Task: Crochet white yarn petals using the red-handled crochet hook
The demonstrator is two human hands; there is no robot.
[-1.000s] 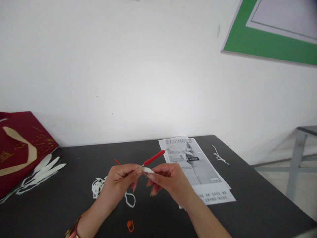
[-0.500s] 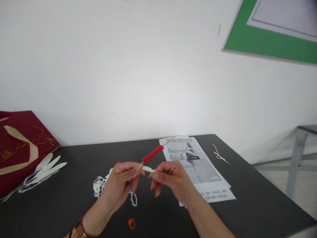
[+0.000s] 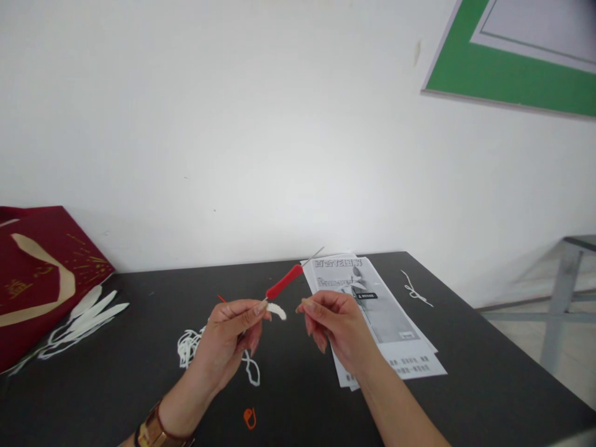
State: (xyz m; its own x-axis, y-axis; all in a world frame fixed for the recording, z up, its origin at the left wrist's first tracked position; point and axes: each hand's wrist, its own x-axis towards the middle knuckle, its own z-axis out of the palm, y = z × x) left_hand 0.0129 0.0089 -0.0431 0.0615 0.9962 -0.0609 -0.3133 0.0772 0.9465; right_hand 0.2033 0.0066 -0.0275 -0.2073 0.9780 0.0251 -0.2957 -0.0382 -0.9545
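My left hand (image 3: 233, 338) pinches a small white crocheted strip (image 3: 278, 311) and a crochet hook with a red handle (image 3: 284, 281), whose metal end points up and to the right. White yarn (image 3: 188, 348) lies in a loose heap behind and left of that hand, and a loop of it hangs below the fingers. To the right, my right hand (image 3: 336, 323) is apart from the strip, thumb and forefinger pressed together; whether anything thin is between them cannot be made out. An orange stitch marker (image 3: 250, 418) lies on the black table (image 3: 288, 397).
Printed sheets (image 3: 395, 323) lie beyond my right hand. Several white leaf-shaped pieces (image 3: 88, 320) rest at the left by a dark red bag (image 3: 41, 273). A knotted white cord (image 3: 414, 292) lies at the right; a wall stands behind the table.
My right hand has let go of the white strip's end and moved right and slightly up. The strip's free end now shows, curving downward. My left hand still holds strip and hook.
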